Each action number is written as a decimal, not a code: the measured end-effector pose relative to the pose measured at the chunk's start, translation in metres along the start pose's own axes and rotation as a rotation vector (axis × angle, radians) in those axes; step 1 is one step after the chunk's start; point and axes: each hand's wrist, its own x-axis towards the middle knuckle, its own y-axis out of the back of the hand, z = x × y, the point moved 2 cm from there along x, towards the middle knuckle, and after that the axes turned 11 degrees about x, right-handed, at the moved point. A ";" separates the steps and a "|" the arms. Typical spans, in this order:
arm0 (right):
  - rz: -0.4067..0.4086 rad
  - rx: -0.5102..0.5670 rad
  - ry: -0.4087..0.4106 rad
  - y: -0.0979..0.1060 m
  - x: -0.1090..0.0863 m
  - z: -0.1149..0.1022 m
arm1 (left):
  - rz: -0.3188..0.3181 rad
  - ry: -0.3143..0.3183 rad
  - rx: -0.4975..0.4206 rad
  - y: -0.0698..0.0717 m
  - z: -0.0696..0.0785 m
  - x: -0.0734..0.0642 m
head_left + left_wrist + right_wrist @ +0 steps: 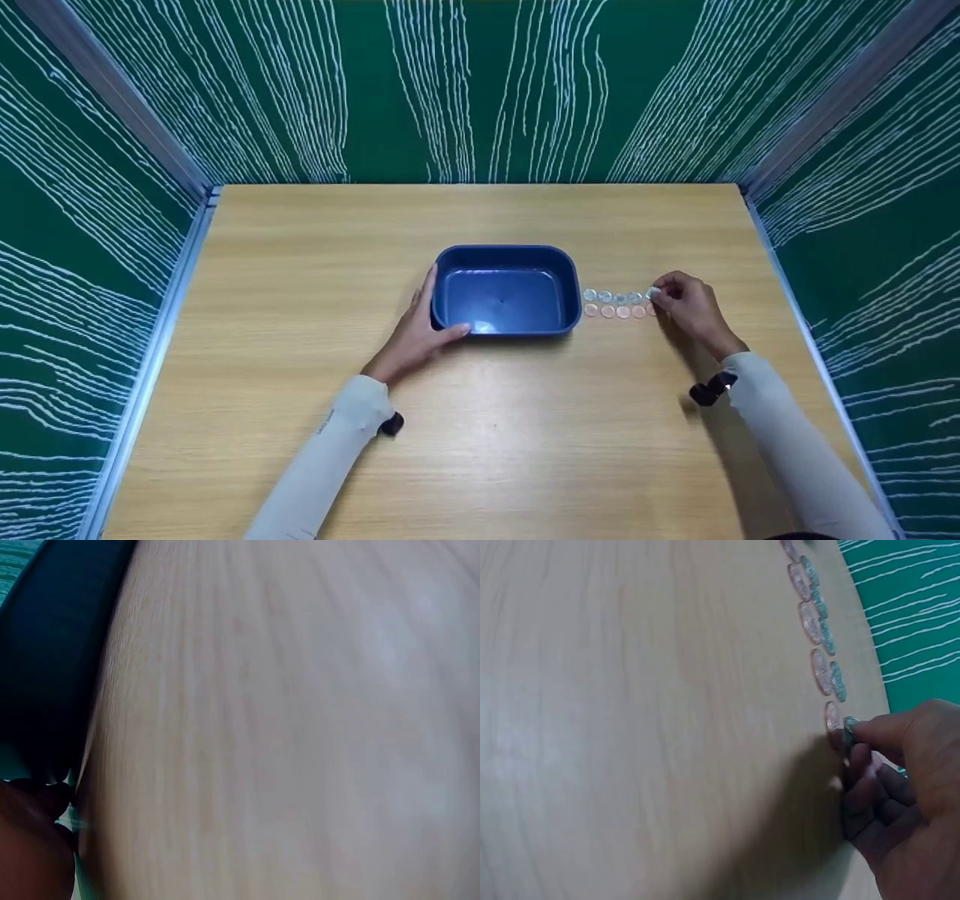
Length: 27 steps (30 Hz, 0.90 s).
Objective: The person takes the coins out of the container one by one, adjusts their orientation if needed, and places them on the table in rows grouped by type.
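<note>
In the head view a dark blue plastic tub [499,300] sits mid-table with nothing in it. My left hand [421,322] grips its left end, fingers along the side and thumb over the near rim. Two rows of coins run rightward from the tub: silver coins [620,298] behind, copper-coloured coins [623,312] in front. At the right end of the silver row, my right hand [694,307] pinches one silver coin [849,727] between thumb and finger. The right wrist view shows that coin tilted on edge beside the last copper-coloured coin [832,715].
A pale wooden table [480,442] lies under everything. Green panels [367,90] with white wavy lines stand around its back and sides. Pale sleeves [330,450] and dark wrist cameras [712,390] are on both arms.
</note>
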 end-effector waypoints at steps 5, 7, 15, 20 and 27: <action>0.046 -0.037 0.062 0.002 -0.003 0.003 | -0.005 0.000 -0.001 -0.001 0.005 0.003; 0.055 -0.052 0.073 0.002 -0.005 0.005 | -0.010 -0.002 0.007 -0.002 0.007 0.003; 0.051 -0.032 0.012 0.001 -0.004 0.005 | -0.003 -0.012 0.001 -0.001 0.009 0.006; 0.029 -0.031 0.001 0.000 -0.002 0.005 | 0.000 -0.008 -0.005 -0.001 0.007 0.004; -0.006 -0.014 -0.025 0.001 -0.002 0.000 | -0.019 0.000 0.014 0.001 0.007 0.001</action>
